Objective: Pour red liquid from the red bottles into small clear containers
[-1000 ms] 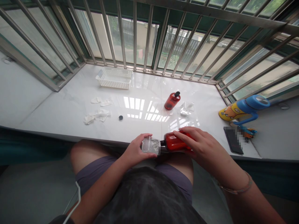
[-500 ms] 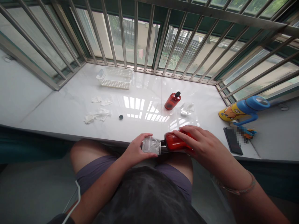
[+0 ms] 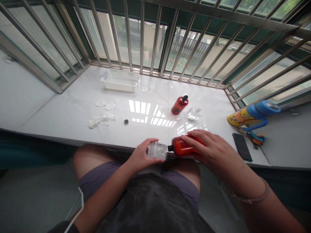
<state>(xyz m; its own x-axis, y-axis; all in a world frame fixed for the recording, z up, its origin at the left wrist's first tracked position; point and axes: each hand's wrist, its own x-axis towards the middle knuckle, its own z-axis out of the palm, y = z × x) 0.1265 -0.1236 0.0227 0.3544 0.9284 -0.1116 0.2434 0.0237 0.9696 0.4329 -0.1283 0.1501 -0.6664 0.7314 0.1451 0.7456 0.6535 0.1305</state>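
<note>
Here the left hand (image 3: 142, 155) pinches a small clear container (image 3: 157, 150) between thumb and fingers, while the right hand (image 3: 210, 149) wraps over a red bottle (image 3: 182, 147) laid on its side, its dark neck touching the clear container's end. Both are held at the near edge of the white desk (image 3: 150, 124), over the person's lap.

The likeliest trouble, as I judge it, is a spill: the bottle lies nearly flat and the join at its neck looks small, so a slight slip of either grip could send liquid onto the lap or the glossy desk. The clear container is light and held by fingertips only (a squeeze too hard might buckle it). The loose black cap (image 3: 126, 121) sits well apart and could roll.

Further back stand a second red bottle (image 3: 179, 105), upright with a black top, a clear container (image 3: 194, 113) just beside it, crumpled tissues (image 3: 101, 119) and a white basket (image 3: 120, 81). To the right lie a blue and yellow flask (image 3: 252, 113) with a cartoon print and a dark phone (image 3: 242, 146).

No writing or brand can be read on any of them; the bottles show no label.
</note>
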